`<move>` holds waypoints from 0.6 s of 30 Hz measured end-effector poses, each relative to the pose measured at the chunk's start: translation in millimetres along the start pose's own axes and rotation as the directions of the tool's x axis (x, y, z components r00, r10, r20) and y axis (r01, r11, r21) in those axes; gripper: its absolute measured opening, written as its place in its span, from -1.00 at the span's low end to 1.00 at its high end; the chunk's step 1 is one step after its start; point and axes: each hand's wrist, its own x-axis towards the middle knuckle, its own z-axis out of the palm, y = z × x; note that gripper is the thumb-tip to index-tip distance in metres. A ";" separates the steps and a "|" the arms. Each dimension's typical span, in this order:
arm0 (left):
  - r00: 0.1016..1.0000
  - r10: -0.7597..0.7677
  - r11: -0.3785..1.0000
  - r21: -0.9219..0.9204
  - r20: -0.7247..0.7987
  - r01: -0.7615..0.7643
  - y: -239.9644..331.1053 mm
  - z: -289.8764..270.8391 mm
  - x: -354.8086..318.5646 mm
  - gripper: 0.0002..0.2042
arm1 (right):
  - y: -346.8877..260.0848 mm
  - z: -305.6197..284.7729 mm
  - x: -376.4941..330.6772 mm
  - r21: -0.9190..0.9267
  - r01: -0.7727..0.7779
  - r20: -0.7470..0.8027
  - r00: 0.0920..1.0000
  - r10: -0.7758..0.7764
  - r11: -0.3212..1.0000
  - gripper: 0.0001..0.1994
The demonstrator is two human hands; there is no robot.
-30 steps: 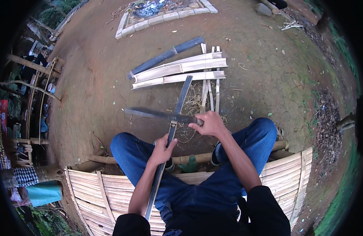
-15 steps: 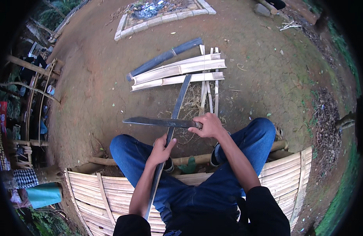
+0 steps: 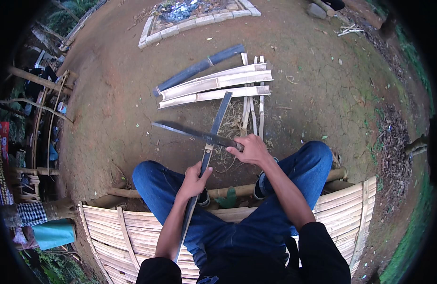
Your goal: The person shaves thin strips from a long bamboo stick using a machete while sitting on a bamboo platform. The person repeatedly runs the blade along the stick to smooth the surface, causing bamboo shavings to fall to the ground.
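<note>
My left hand [image 3: 195, 181] is closed round a long, dark-skinned bamboo strip [image 3: 219, 113], which slants from beside my left forearm up and away between my knees. A pale scraped patch shows on the strip just beyond that hand. In my right hand [image 3: 250, 150] is the handle of a machete [image 3: 180, 129]. Its long dark blade points left and crosses over the strip, with the tip tilted toward the far side. Thin curled shavings [image 3: 232, 118] lie on the ground around the strip's far end.
Split bamboo halves [image 3: 218, 81] and a dark bamboo piece [image 3: 199, 68] lie ahead, beside narrow bamboo sticks [image 3: 261, 109]. Beyond is a brick-edged fire pit [image 3: 195, 24]. I sit on a slatted bamboo bench [image 3: 133, 232]. A pole rack [image 3: 43, 123] stands at left.
The machete's blade has shifted toward the far side along the strip, its tip swinging away from me. A pale patch now shows on the strip where the blade was. Both hands stay closed.
</note>
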 end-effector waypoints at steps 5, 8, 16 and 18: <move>0.998 0.043 0.998 -0.047 0.049 -0.041 12.4 1.0 -2.4 -0.80 | -19.5 -8.9 -6.3 -0.032 0.188 0.068 0.980 -0.185 0.982 -0.51; 0.980 0.194 0.979 0.064 0.035 -0.195 -9.3 2.4 3.5 -0.81 | -18.2 -9.9 -4.3 -0.089 0.207 0.096 0.975 -0.199 0.974 -0.50; 0.983 -0.092 0.982 -0.148 0.159 0.116 24.2 -7.0 -6.3 -0.79 | -6.4 -4.0 -2.9 0.073 0.095 0.029 0.995 -0.097 0.993 -0.52; 0.982 -0.100 0.987 -0.108 0.160 0.118 24.5 -7.7 -5.1 -0.78 | -14.2 -7.0 -5.6 0.005 0.212 0.014 0.977 -0.213 0.977 -0.52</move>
